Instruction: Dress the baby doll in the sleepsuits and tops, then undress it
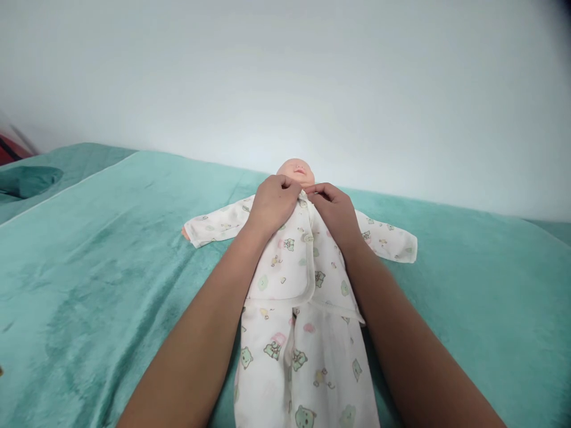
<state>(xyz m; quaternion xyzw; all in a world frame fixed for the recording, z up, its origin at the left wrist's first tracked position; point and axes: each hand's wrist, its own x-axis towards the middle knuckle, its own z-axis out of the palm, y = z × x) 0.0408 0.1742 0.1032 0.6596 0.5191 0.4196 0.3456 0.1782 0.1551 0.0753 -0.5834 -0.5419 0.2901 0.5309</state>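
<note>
A: Where does the scene unfold?
B: On a wide, teal plush cover, creased in long folds at left, set against a plain white wall that fills the upper half of the view.

A: And the doll?
B: It lies on its back at the middle of the cover, head toward the wall, arms spread wide. It wears a white shirt and matching trousers, both printed with small green bears; the trousers run out of view at the bottom edge.

A: What are the hands doing?
B: The left hand and right hand meet at the shirt's collar, just below the doll's chin — fingers bent and nearly closed, each pinching an edge of the fabric. How firmly, I cannot tell; the fingertips are partly hidden.

A: Anything else in the room?
B: At far left, a pale line marks off quilted teal fabric. A darker teal bundle rests there — and behind it, cut by the frame, sits something red, too partial to identify.
</note>
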